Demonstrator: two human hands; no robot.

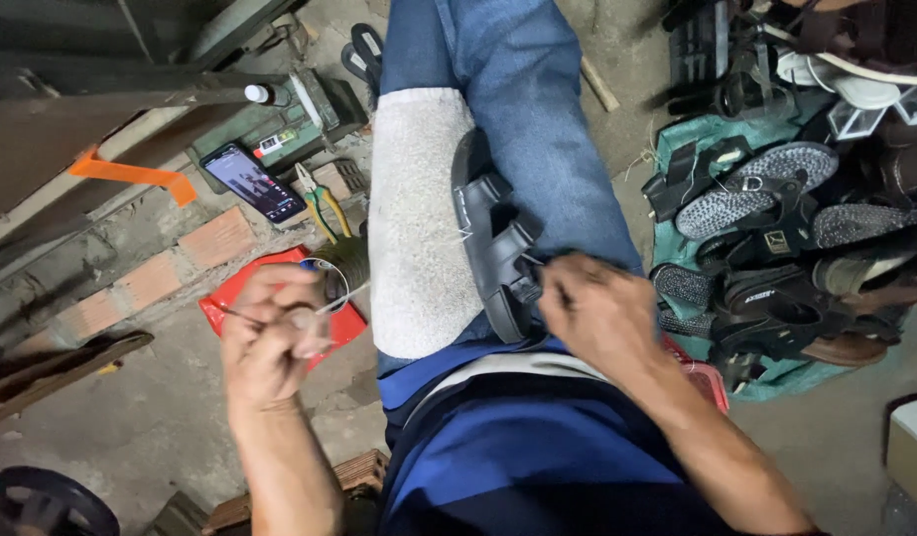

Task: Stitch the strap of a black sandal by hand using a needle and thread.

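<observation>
Head view, looking down at my lap. My right hand (602,313) is curled and pressed against the near end of a dark grey two-strap sandal (498,243), fingers pinching at the strap edge; exactly what sits between the fingertips I can't tell. The sandal lies lengthwise on my thigh, resting partly on a pale grey felt-like pad (414,218) draped over the blue jeans (538,119).

My left hand (270,333) is off to the side, well apart from the sandal, raised above a red tray (225,298) on the floor. Its fingers are pinched on a thin metal needle or awl (242,318), blurred. A pale thread (331,288) loops near that hand; I can't tell where it ends.

Floor on the left: a smartphone (252,182) with its screen lit, just beside green-and-yellow-handled pliers (320,203), both near a dark green box (285,124). An orange strip (131,174) lies on the grey slab above the bricks (171,263). A black wheel (47,501) sits at the bottom left corner.

On the right: a heap of shoes and sandals (776,218), mostly black, grey and brown, on a green sheet (677,248). A pink basket (712,382) corner peeks out by my right forearm.
</observation>
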